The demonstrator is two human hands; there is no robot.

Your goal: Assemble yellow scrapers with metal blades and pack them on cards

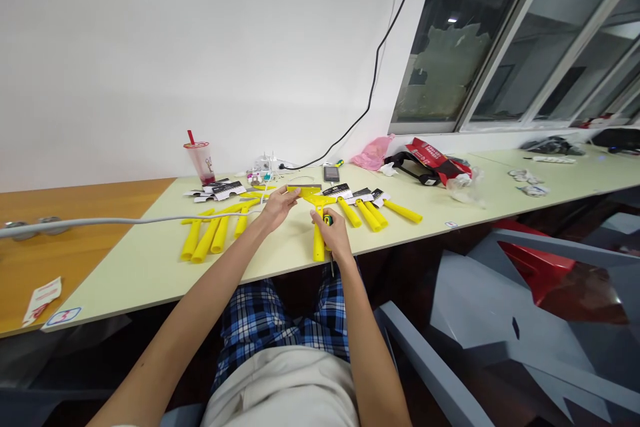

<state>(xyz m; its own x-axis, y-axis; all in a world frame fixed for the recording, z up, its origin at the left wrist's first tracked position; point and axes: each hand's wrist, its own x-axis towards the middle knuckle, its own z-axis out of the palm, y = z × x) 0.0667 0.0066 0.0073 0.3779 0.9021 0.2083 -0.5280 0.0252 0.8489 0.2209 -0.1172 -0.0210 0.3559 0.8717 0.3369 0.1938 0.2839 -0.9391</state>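
My left hand (279, 209) pinches a flat yellow scraper head piece (304, 192) with a dark blade strip along its far edge. Just below it is a yellow scraper handle (319, 245) with a flared top, gripped upright by my right hand (336, 235). A screwdriver (328, 220) with a yellow and dark grip is also in my right hand, its shaft pointing down past the table edge. Several more yellow scraper handles (205, 241) lie to the left. On the right are other yellow handles (403, 211) beside black-and-white packets (336, 191).
Behind the hands are a cup (200, 160) with a red straw, a power strip (267, 163) and a small dark device (331, 174). A grey cable (150, 219) crosses the left side. A red bag (434, 161) lies to the right, above grey chairs (490, 300).
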